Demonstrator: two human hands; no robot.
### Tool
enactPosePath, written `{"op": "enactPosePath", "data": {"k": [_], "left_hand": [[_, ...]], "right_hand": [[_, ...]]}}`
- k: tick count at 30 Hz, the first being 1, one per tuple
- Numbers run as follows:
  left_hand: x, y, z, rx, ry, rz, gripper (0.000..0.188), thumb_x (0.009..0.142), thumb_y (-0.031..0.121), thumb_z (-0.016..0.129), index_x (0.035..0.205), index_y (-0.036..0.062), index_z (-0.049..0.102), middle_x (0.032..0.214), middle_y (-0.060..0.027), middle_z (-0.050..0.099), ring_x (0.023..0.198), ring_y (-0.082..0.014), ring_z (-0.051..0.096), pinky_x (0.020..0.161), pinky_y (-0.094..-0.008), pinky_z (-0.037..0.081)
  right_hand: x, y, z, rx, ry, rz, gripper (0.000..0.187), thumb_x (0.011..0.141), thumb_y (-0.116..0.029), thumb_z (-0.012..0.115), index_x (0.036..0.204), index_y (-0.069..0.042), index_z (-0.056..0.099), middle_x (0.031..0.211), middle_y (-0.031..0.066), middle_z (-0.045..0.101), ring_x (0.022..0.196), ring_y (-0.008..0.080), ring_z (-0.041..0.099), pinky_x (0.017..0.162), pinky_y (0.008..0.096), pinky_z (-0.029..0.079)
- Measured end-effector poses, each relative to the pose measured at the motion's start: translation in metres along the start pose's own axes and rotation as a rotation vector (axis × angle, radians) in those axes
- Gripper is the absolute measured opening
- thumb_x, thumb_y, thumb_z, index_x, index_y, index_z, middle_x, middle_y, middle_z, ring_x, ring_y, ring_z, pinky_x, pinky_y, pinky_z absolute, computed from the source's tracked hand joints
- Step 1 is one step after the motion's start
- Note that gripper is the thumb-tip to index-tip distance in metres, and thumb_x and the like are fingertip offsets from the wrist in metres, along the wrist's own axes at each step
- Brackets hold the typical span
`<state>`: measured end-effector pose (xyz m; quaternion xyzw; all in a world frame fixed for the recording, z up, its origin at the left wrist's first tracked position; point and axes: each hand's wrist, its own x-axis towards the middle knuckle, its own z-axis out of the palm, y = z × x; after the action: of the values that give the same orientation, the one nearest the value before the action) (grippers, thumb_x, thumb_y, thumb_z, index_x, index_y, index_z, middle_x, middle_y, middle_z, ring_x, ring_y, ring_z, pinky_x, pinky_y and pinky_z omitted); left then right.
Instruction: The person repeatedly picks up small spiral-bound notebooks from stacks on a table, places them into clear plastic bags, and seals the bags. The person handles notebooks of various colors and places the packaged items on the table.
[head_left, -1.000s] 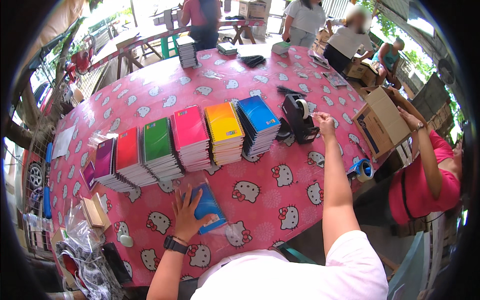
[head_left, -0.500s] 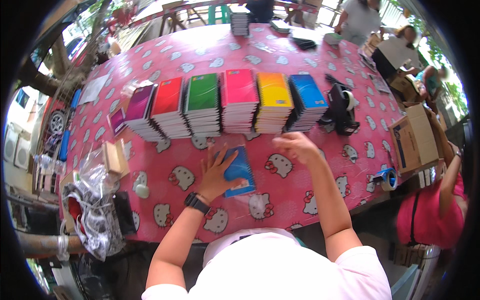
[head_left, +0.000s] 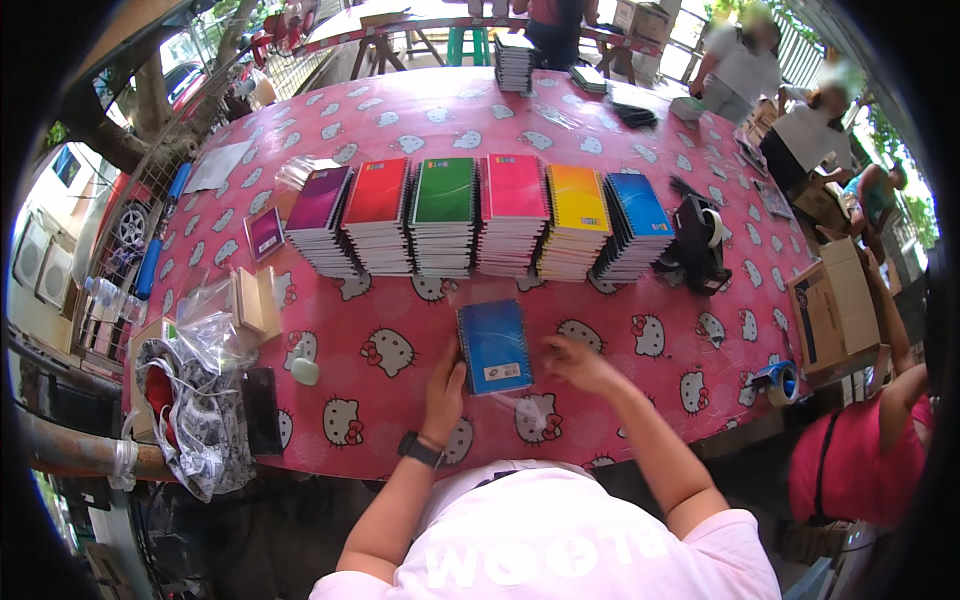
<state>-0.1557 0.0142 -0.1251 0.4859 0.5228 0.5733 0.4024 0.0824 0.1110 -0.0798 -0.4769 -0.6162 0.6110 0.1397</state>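
A blue spiral notebook (head_left: pixel 494 345) is in front of me, with clear plastic showing past its upper and lower edges. My left hand (head_left: pixel 445 392), with a dark watch on the wrist, grips its left edge; some of the fingers are hidden. Just right of the notebook is my right hand (head_left: pixel 585 368), apart from it, its fingers smeared by motion. Beyond them stand stacks of spiral notebooks in a row: purple (head_left: pixel 318 200), red (head_left: pixel 377 190), green (head_left: pixel 445 190), pink (head_left: pixel 514 187), yellow (head_left: pixel 578 197) and blue (head_left: pixel 639 205).
A black tape dispenser (head_left: pixel 700 245) stands right of the stacks, with blue tape (head_left: pixel 777 382) at the table's right edge. Clear plastic bags (head_left: pixel 205 340) and patterned cloth (head_left: pixel 200 430) lie left. A cardboard box (head_left: pixel 835 300) and a person in pink (head_left: pixel 850 450) are at right.
My left hand has gone from lying flat across the notebook's cover to its left edge, uncovering the front. My right hand has come lower, closer to the notebook. The view has shifted slightly.
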Motion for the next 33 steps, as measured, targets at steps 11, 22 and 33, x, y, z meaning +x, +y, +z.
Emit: {"op": "enactPosePath", "data": {"k": [11, 22, 33], "left_hand": [[0.023, 0.055, 0.018, 0.205, -0.096, 0.252, 0.088, 0.064, 0.005, 0.078, 0.135, 0.0071, 0.028, 0.124, -0.01, 0.043, 0.121, -0.0249, 0.036, 0.105, -0.0342, 0.029], [-0.003, 0.057, -0.002, -0.132, -0.144, 0.061, 0.104, 0.059, 0.02, 0.085, 0.139, 0.0072, 0.019, 0.137, -0.0132, 0.033, 0.128, -0.0251, 0.034, 0.108, -0.0409, 0.026], [0.002, 0.151, -0.042, 0.074, 0.234, 0.497, 0.019, 0.07, 0.009, 0.068, 0.089, 0.0105, 0.063, 0.113, -0.0015, 0.059, 0.125, -0.0263, 0.038, 0.106, -0.0431, 0.026]], "right_hand": [[-0.001, -0.038, 0.038, 0.07, 0.079, -0.675, 0.087, 0.058, -0.008, 0.083, 0.132, -0.006, 0.037, 0.129, 0.0074, 0.041, 0.116, 0.0173, 0.045, 0.097, 0.0304, 0.039], [-0.031, -0.031, 0.032, -0.065, 0.183, -0.706, 0.086, 0.063, -0.023, 0.084, 0.131, -0.006, 0.036, 0.129, 0.008, 0.044, 0.115, 0.016, 0.041, 0.099, 0.0348, 0.033], [-0.037, -0.057, 0.023, -0.565, 0.1, -0.85, 0.054, 0.06, -0.013, 0.076, 0.112, -0.022, 0.064, 0.133, -0.0021, 0.049, 0.128, 0.0263, 0.032, 0.104, 0.0449, 0.023]]}}
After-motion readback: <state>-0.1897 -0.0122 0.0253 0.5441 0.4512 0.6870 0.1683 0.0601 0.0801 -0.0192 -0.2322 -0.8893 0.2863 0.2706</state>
